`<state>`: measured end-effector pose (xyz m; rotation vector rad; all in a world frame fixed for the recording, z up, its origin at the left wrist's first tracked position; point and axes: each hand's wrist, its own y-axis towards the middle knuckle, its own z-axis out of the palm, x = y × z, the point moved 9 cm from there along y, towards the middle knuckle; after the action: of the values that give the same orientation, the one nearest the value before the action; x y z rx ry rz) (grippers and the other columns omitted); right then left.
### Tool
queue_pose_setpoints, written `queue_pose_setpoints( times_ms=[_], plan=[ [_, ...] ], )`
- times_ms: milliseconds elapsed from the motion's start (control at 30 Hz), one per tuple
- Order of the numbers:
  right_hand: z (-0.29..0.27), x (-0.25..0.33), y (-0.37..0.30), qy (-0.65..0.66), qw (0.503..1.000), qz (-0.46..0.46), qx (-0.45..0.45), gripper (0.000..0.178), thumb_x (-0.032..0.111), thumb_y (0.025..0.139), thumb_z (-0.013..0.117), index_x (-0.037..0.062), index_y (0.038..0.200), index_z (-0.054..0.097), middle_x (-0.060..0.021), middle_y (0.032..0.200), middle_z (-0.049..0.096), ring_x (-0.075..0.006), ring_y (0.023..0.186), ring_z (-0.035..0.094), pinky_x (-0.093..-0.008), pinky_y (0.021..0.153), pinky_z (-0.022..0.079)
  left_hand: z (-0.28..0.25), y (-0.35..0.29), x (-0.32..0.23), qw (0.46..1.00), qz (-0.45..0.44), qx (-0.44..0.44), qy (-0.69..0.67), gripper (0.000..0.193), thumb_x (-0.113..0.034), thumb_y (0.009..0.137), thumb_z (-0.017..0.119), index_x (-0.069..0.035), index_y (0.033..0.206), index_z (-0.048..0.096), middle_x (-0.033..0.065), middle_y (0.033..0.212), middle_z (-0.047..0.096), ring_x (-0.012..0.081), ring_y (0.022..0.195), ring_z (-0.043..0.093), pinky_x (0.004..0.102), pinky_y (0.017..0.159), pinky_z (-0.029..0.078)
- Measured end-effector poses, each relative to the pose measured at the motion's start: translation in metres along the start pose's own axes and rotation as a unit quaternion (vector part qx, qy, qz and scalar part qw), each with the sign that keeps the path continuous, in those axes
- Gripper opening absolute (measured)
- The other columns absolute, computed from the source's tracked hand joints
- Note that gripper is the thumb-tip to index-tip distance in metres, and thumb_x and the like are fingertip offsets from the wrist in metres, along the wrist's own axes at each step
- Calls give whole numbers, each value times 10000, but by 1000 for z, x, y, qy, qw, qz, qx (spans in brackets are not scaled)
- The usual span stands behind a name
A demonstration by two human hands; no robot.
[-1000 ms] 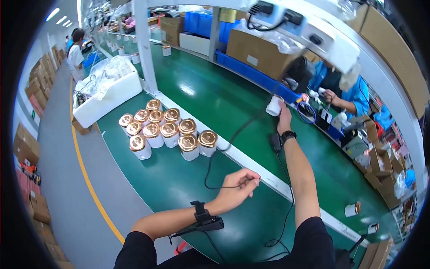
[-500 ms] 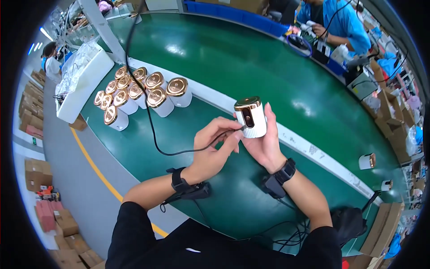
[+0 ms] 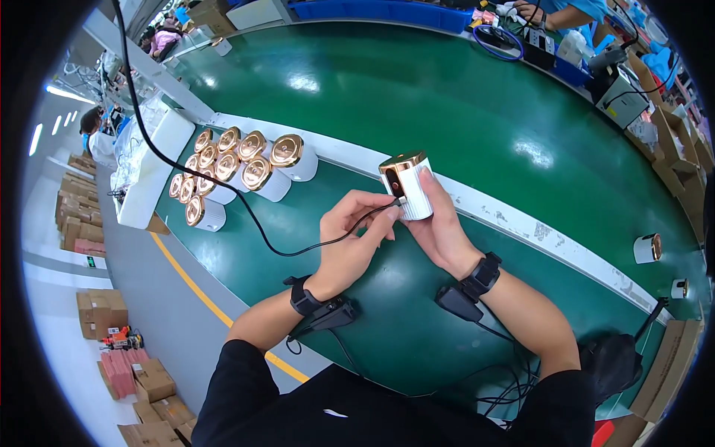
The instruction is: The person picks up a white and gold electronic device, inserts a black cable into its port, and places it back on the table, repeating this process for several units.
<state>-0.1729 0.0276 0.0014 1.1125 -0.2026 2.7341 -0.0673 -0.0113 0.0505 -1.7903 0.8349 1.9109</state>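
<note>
My right hand point(image 3: 445, 237) is closed round a white ribbed canister-shaped device point(image 3: 415, 192) with a gold lid and a dark oval panel on its front. The device is slightly tilted above the green table. In my left hand point(image 3: 348, 242), thumb and fingers pinch the end of a black cable point(image 3: 287, 254), with its plug at the lower front of the device. Whether the plug is inserted I cannot tell. The cable loops left from my fingers and runs up past several similar gold-topped white devices point(image 3: 287, 153) standing grouped on the table's left part.
A white foam box point(image 3: 153, 171) with clear plastic bags stands past the grouped devices. A pale rail point(image 3: 521, 223) crosses the green surface point(image 3: 387, 89); two more devices point(image 3: 647, 249) lie beyond it at right. A black bag point(image 3: 612, 361) and loose cables lie near my right elbow. A co-worker's hand point(image 3: 530, 13) shows far right.
The view has shifted, so the surroundings sit differently. The device has turned and tilted a little in my right hand, whose thumb now lies across its side. My left hand still pinches the cable.
</note>
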Motion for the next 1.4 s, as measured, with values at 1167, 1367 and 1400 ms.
queue_pose_setpoints(
  times_ms=[1167,1367,1400],
  plan=[
    [-19,21,-10,-177,969,-132,-107,445,308,954,606,-7,1256,518,-74,1100,613,-108,983,566,-264,855,455,-1,2,14,998,-58,14,-18,133,-74,932,626,33,1012,618,139,897,706,113,625,623,201,499,440],
    [-11,28,-8,-241,959,-125,-76,414,356,989,530,13,1221,545,-58,1073,620,-98,956,573,-257,839,455,-4,8,13,999,-50,7,-17,133,-79,935,624,36,1001,614,146,891,704,117,606,618,208,481,440],
    [-12,28,-9,-257,955,-130,-73,419,353,982,547,7,1218,546,-59,1048,623,-98,934,572,-257,821,457,-3,8,13,998,-50,7,-26,133,-79,936,623,38,998,614,146,882,703,120,600,617,210,477,440]
  ],
)
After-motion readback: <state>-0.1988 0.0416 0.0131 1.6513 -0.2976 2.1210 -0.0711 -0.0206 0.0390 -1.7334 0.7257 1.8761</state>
